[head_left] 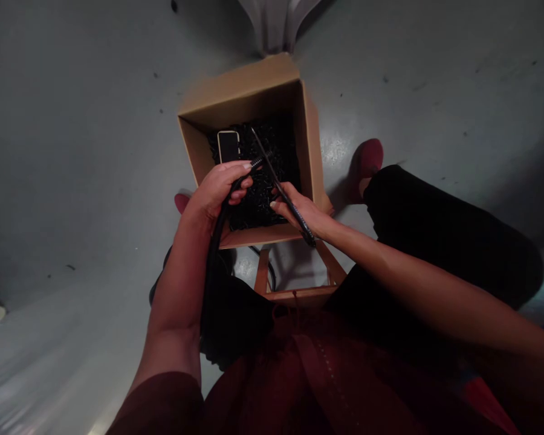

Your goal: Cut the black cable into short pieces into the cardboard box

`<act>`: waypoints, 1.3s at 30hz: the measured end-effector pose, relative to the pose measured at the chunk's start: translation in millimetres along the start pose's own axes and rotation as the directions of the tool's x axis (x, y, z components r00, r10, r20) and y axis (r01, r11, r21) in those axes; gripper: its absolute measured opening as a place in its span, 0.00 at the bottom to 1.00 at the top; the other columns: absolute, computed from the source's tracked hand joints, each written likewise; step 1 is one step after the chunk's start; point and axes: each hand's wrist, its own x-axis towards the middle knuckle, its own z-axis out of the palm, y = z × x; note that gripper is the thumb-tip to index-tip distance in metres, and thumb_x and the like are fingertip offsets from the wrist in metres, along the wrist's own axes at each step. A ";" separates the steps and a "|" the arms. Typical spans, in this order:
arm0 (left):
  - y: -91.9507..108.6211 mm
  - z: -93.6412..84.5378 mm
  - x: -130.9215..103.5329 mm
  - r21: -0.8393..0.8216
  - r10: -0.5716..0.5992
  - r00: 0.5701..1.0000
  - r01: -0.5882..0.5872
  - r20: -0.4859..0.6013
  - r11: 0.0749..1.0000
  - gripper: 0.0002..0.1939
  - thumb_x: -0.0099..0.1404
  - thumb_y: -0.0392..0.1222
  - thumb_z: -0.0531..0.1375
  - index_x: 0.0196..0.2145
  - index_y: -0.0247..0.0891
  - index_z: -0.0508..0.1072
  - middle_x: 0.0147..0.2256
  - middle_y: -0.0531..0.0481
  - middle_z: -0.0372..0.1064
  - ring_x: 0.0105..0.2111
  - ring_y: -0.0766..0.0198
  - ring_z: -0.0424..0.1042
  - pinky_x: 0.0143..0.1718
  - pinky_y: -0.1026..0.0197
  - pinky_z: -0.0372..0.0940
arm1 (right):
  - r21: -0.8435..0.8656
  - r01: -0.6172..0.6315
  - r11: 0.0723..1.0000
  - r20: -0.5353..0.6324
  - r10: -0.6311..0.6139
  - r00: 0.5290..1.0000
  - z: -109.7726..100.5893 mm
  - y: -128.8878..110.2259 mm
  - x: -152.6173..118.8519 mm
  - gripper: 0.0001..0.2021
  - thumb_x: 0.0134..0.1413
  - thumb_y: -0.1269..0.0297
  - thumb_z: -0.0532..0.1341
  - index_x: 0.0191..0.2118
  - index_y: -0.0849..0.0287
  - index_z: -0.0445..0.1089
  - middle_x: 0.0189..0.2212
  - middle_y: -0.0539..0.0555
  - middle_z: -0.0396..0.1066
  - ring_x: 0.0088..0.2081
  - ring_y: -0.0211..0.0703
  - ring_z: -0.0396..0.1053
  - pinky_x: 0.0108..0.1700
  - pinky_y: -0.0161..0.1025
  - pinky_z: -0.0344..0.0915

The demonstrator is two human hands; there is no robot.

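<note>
Hose [216,229] gripped in left hand [220,185] | slim tool [294,212] gripped in right hand [311,216] | trimming, I judge | next calls for steadiness above carton [309,127] beneath hands

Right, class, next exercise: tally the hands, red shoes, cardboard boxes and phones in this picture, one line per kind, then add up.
Hands: 2
Red shoes: 2
Cardboard box: 1
Phone: 1
Total: 6

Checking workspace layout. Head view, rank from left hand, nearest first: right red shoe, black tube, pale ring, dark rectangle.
1. Black tube: in left hand
2. Dark rectangle: inside box
3. Red shoe: right of box
4. Pale ring: far left
</note>
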 end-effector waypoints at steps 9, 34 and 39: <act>-2.4 -1.3 1.7 -0.049 0.018 0.999 -0.016 0.038 0.999 0.12 0.61 0.42 0.57 0.41 0.33 0.71 0.23 0.57 0.55 0.15 0.80 0.51 0.13 0.74 0.43 | 0.044 0.032 0.999 0.017 -0.033 0.999 0.6 -0.1 -0.7 0.19 0.56 0.54 0.53 0.50 0.58 0.57 0.38 0.55 0.67 0.37 0.45 0.68 0.41 0.44 0.63; -4.8 0.7 3.8 -0.086 -0.003 0.999 0.006 0.036 0.996 0.10 0.62 0.41 0.58 0.39 0.32 0.70 0.23 0.56 0.56 0.15 0.79 0.52 0.13 0.74 0.43 | -0.208 0.002 0.978 -0.105 -0.025 0.994 -5.6 -6.1 -1.0 0.07 0.52 0.64 0.51 0.38 0.56 0.60 0.26 0.50 0.64 0.27 0.42 0.60 0.31 0.37 0.54; -6.9 -0.4 5.0 -0.086 -0.020 0.999 0.023 0.034 0.996 0.10 0.61 0.41 0.58 0.38 0.32 0.70 0.23 0.57 0.56 0.15 0.80 0.53 0.13 0.74 0.44 | -0.210 -0.019 0.978 -0.095 -0.001 0.995 -5.5 -4.9 -0.7 0.06 0.53 0.65 0.51 0.38 0.55 0.60 0.26 0.50 0.66 0.27 0.41 0.62 0.30 0.36 0.54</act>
